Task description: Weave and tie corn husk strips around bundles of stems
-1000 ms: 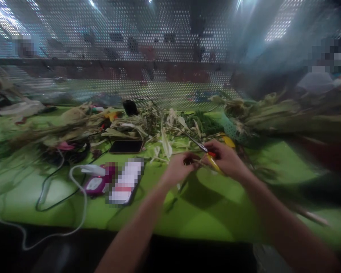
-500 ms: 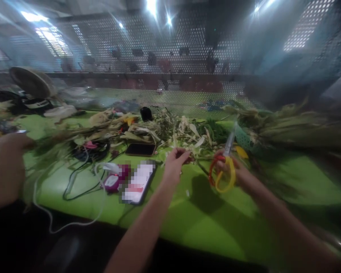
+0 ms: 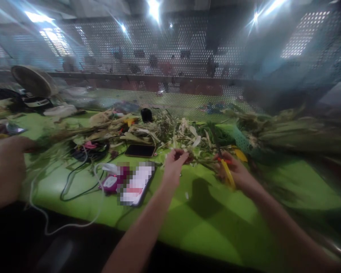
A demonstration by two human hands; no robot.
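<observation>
Green cloth covers the surface [image 3: 216,231]. At far left another person's hand [image 3: 5,167] rests by dry plant stalks. Next come tangled black and white cables [image 3: 82,174], a small purple device [image 3: 110,183], a phone with a lit screen [image 3: 138,182] and a dark phone [image 3: 140,150]. The left hand [image 3: 174,165] pinches a thin plant stem [image 3: 197,160] at the edge of the heap of green and pale leaves [image 3: 184,134]. The right hand [image 3: 235,171] is closed around yellow-and-red-handled scissors [image 3: 226,168], just right of the stem.

No legible text, labels or numbers anywhere.
</observation>
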